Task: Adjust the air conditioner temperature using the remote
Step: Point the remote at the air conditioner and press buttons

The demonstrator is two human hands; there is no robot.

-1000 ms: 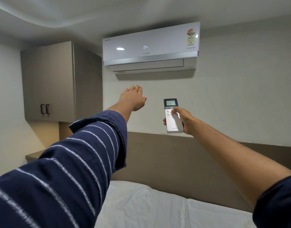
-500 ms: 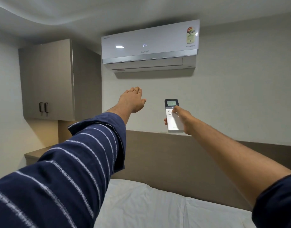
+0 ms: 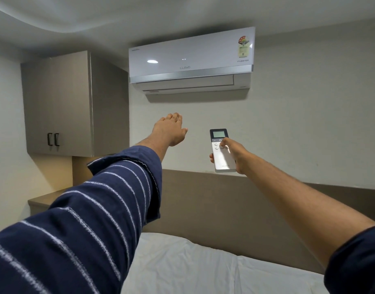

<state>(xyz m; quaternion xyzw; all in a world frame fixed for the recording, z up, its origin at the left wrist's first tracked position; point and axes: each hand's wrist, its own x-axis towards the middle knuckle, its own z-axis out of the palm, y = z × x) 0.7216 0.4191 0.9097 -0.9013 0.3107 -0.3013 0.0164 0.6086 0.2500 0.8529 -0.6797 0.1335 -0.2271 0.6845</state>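
Note:
A white wall-mounted air conditioner hangs high on the far wall; its front panel shows only two small dots where digits would be. My right hand holds a slim white remote upright below the unit, with the thumb resting on the buttons under its small screen. My left hand is stretched out flat, palm down, to the left of the remote, fingers together and holding nothing. A striped dark-blue sleeve covers my left arm.
A grey wall cabinet with two dark handles hangs at the left. Below it sits a small shelf. A brown headboard runs along the wall above a bed with white sheets.
The air conditioner's "24" readout is gone, leaving two small dots. My thumb has shifted up on the remote's buttons. Both arms hold nearly the same pose.

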